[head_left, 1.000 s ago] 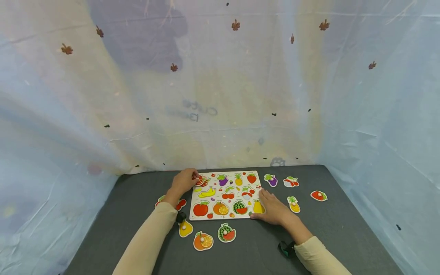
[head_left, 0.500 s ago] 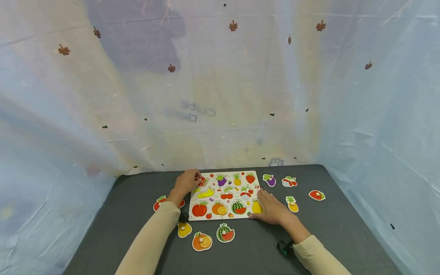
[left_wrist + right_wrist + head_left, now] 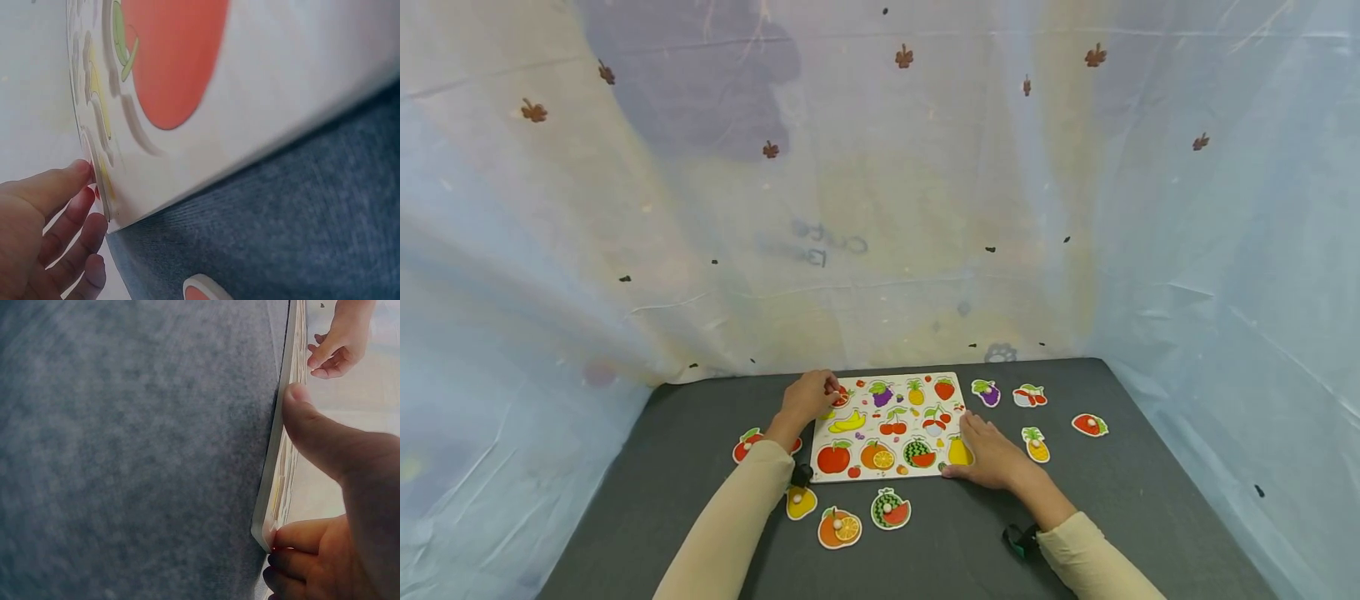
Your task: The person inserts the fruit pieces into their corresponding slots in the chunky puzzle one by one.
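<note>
In the head view my left hand is at the far left corner of a white fruit puzzle board. Its thumb and fingers pinch a thin, white-edged puzzle piece with a little red showing. That piece lies along the board's corner; its picture is mostly hidden, and I cannot tell whether it sits flat in its recess. My right hand rests against the board's near right corner, thumb along the front edge and fingers on the right side, extended or only slightly bent. Printed fruit shows in the board's recesses.
Left and in front lie red apple-like, pear, orange and watermelon pieces. At right are grape, cherry-like, pineapple and strawberry pieces. A patterned curtain hangs behind the dark table.
My left fingers have shifted slightly right over the board's corner, covering more of the red fruit there. My right hand has stayed on its corner. The whole head view has drifted a little.
</note>
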Available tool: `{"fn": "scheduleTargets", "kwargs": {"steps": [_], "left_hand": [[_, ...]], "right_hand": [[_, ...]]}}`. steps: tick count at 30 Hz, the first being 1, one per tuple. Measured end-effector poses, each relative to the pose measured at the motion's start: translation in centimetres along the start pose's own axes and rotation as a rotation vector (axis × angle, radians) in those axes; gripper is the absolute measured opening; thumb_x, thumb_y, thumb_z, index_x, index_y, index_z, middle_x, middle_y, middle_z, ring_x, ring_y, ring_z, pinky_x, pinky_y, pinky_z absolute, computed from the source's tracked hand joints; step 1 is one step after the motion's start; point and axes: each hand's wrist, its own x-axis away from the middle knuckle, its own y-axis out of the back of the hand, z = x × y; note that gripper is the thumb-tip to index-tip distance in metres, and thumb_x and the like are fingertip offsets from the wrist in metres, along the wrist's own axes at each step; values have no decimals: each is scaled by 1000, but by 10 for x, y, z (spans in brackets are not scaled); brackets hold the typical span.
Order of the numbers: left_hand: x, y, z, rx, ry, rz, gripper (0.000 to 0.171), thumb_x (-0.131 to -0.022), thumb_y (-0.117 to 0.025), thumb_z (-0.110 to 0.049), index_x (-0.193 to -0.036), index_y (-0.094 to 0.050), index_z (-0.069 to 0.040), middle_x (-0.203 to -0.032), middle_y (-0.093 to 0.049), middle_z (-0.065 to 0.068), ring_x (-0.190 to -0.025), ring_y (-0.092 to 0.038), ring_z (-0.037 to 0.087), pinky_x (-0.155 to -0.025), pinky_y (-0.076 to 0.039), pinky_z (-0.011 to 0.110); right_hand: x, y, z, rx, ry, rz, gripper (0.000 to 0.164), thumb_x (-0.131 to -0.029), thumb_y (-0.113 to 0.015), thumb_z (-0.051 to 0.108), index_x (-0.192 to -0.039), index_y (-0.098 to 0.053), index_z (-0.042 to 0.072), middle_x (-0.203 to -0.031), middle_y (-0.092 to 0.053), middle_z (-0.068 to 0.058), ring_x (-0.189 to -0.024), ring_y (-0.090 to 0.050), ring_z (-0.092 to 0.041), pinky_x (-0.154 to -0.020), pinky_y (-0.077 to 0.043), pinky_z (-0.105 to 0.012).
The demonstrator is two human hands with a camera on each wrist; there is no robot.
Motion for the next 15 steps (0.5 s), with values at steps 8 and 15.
{"fn": "scheduleTargets", "kwargs": {"steps": [8,15], "left_hand": [[-1,-1,1,4,0,-5,15,-102,-78,-27,-105,-70,-15,-91,-64,0,-81,-59,18,-80,-52,40],[-1,-1,1,-13,-4,1,14,-102,-78,-27,-104,-70,-15,-90,-65,-1,-80,-60,17,-79,-53,41]], "right_hand": [[0,1,1,-10,-7,2,111,-92,-82,53,-163,-29,-12,-170,-29,-31,-160,-27,-45,-128,-23,-59],[0,0,1,-12,1,-3,110,-92,-82,52,-163,-28,-13,-170,-29,-31,-160,-27,-45,-128,-22,-59]]}}
